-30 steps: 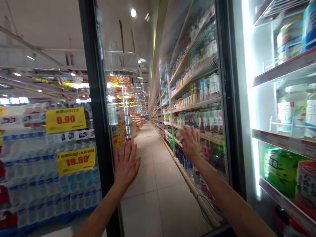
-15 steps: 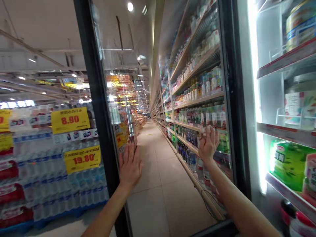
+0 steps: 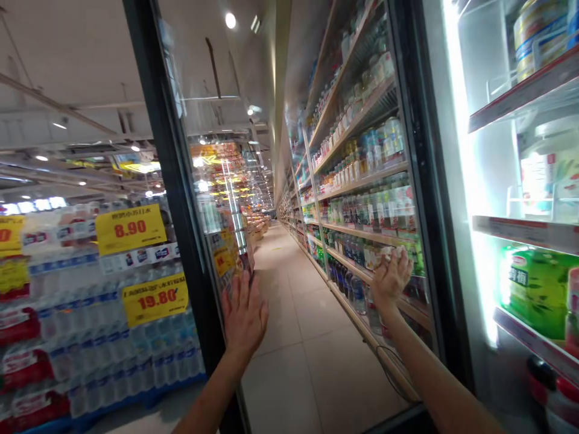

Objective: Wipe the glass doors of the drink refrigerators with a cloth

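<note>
A glass door (image 3: 280,386) with a black frame (image 3: 174,175) stands open in front of me. My left hand (image 3: 245,316) lies with its fingers stretched out against the glass, just right of the frame's left upright. Lower right on the pane is my right hand (image 3: 391,278), its fingers bent over a crumpled whitish cloth (image 3: 386,252) and pressed toward the glass. Only a bit of the cloth shows past the fingertips; its exact material is hard to make out.
Right of the door are lit cooler shelves (image 3: 525,232) with bottles, cans and a green pack (image 3: 538,292). Stacked water bottles (image 3: 113,374) with yellow price signs (image 3: 131,229) stand left. Through the glass show a tiled aisle and long drink shelves. A cable (image 3: 393,374) lies low.
My right hand has moved rightward across the pane with the cloth, then slightly down. The left hand keeps its place by the frame. The view has shifted a little.
</note>
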Available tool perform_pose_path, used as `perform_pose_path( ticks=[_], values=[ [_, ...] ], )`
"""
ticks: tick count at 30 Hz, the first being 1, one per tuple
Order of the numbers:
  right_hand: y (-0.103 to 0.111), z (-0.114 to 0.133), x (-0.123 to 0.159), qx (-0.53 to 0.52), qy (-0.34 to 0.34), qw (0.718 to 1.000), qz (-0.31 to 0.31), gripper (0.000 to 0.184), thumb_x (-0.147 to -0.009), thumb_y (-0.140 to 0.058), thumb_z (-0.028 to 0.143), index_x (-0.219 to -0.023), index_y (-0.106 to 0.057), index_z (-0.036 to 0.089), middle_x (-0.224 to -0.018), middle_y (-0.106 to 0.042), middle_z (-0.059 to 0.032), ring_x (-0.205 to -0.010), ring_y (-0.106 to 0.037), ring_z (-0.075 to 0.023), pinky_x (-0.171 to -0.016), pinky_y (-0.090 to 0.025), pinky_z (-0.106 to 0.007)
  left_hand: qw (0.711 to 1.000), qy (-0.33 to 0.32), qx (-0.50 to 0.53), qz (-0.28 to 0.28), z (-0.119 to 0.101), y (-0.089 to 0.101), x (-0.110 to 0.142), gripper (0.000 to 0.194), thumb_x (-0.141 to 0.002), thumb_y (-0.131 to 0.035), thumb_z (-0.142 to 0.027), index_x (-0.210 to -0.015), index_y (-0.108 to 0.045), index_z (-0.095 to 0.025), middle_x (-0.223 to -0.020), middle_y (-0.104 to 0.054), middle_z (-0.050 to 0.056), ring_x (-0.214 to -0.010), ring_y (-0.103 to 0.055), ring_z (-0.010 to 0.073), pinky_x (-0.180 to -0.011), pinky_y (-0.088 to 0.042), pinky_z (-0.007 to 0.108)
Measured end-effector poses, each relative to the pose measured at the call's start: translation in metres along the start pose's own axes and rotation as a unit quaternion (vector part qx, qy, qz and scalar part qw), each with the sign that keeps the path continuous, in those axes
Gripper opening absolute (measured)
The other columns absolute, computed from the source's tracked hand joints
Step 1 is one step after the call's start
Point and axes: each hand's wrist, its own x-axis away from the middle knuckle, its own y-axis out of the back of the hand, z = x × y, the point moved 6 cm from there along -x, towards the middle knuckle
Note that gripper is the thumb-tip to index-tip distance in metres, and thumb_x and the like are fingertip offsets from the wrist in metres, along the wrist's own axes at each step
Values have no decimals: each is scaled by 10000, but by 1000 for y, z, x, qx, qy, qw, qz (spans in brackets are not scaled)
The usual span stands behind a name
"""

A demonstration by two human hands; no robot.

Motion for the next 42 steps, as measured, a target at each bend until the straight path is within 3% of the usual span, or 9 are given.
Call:
perform_pose_path(
  ticks=[5,7,13,20,22,26,33,39,42],
  values=[
    [-1,91,65,-77,258,948,169,453,-830,-410,172,-1276,-448,244,-1365,-430,-49,-1353,-176,-268,-1068,-246,-498,1000,7,-15,-2,-4,2,4,679,-830,-482,-247,-1405,-125,-194,-1430,-278,138,-1355,-146,262,-1077,-169,512],
    [1,92,78,-84,318,923,200,448,-823,-424,162,-1250,-472,291,-1341,-462,-16,-1345,-209,-250,-1075,-238,-483,1000,5,-17,5,-5,2,10,680,-828,-487,-246,-1404,-131,-192,-1428,-282,143,-1356,-141,262,-1074,-180,506],
    [9,-6,31,-10,-5,1000,8,506,-829,-351,191,-1334,-371,187,-1441,-279,-120,-1337,-200,-304,-1033,-233,-592,999,10,-20,29,-11,-1,32,695,-823,-493,-237,-1406,-118,-187,-1427,-280,153,-1355,-140,271,-1062,-199,513],
    [7,73,96,-87,293,929,211,496,-814,-425,152,-1288,-423,300,-1401,-380,-18,-1349,-198,-258,-1068,-252,-505,999,40,-10,30,-16,-1,37,663,-820,-489,-231,-1398,-169,-170,-1426,-282,155,-1357,-136,268,-1069,-181,515],
    [8,49,83,-70,262,945,186,492,-812,-431,162,-1285,-429,298,-1405,-372,-23,-1343,-213,-259,-1066,-246,-515,999,39,-3,38,-18,-1,44,654,-818,-489,-225,-1394,-186,-169,-1429,-276,153,-1358,-132,270,-1069,-187,512],
    [16,-13,49,-17,21,999,23,525,-820,-366,178,-1344,-353,198,-1450,-268,-109,-1338,-206,-299,-1037,-232,-592,997,44,6,56,-27,-3,61,651,-814,-486,-210,-1393,-192,-169,-1432,-267,155,-1358,-123,276,-1062,-203,519],
    [12,56,115,-82,282,924,244,496,-806,-427,156,-1282,-438,296,-1400,-381,-18,-1348,-200,-266,-1068,-253,-501,997,54,10,53,-31,-2,67,659,-812,-489,-218,-1394,-184,-163,-1425,-281,163,-1359,-113,283,-1056,-202,536],
    [23,-29,62,-14,9,999,47,529,-824,-351,177,-1353,-336,201,-1450,-263,-112,-1341,-204,-297,-1040,-217,-607,997,41,11,70,-34,-2,76,668,-808,-494,-209,-1395,-178,-159,-1429,-266,171,-1359,-106,283,-1053,-208,537],
    [23,-5,79,-52,70,991,103,548,-819,-375,168,-1362,-315,211,-1462,-241,-95,-1353,-164,-296,-1047,-238,-583,997,54,5,63,-36,-3,78,689,-808,-494,-208,-1400,-145,-155,-1427,-264,181,-1359,-101,289,-1048,-199,556]
  ],
)
